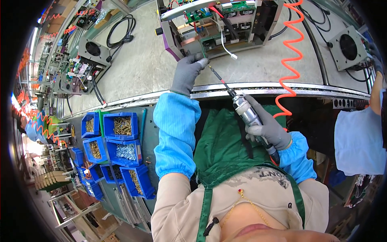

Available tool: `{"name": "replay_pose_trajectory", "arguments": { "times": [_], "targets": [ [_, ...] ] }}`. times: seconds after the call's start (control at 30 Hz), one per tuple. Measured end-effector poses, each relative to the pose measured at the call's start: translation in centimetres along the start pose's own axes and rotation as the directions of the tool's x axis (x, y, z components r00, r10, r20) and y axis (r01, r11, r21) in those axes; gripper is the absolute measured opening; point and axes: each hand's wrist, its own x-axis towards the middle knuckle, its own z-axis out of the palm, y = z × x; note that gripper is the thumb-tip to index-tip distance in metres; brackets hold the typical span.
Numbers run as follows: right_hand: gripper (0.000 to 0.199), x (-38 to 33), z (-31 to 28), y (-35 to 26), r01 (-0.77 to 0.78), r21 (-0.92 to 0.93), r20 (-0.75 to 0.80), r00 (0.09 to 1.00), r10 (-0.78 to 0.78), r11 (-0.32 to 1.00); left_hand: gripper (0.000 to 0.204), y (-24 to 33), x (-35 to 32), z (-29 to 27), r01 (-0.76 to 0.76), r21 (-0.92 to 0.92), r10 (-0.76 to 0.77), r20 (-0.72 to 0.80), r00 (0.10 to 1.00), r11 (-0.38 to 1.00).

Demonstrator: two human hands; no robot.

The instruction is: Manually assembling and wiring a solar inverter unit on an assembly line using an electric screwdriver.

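Observation:
My right hand [269,127], in a grey glove, is wrapped round a silver and black power screwdriver [246,112]. Its long bit points up and left, ending just beside the fingertips of my gloved left hand [188,73]. Those fingers are pressed together at the near left corner of an open metal chassis [246,45]. Whatever they pinch, if anything, is too small to tell. A small brass-coloured spot shows at the bit's tip. Inside the chassis are green circuit boards [197,15], red and black cables, and a white connector [234,56] on a loose white wire hanging out.
Blue bins [123,126] of brass and silver screws stand at my left. An orange coiled air hose [291,60] hangs right of the chassis. Other units with fans [347,46] stand at both sides. A co-worker's blue sleeve [358,141] shows at far right. A metal rail [225,92] edges the bench.

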Motion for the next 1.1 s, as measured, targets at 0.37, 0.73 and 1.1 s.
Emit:
{"name": "replay_pose_trajectory", "arguments": {
  "times": [0.37, 0.73, 1.1],
  "targets": [
    [0.093, 0.8, 0.4, 1.0, 0.001, -0.025, -0.03, 1.0, -0.001, 1.0, 0.026, -0.6, -0.5, 1.1, -0.038, -0.071, 0.028, -0.131, 0.991, 0.997],
    [0.093, 1.4, 1.1, 1.1, 0.031, -0.109, -0.048, 0.998, -0.036, 0.994, 0.029, -1.9, -0.8, 2.4, -0.143, -0.218, 0.074, -0.295, 0.953, 0.965],
    [0.095, 5.8, 3.0, 2.5, 0.126, -0.17, -0.07, 0.988, -0.139, 0.977, 0.02, -2.7, 1.3, 2.6, -0.275, 0.371, 0.432, -0.456, 0.778, 0.887]
  ]
}}
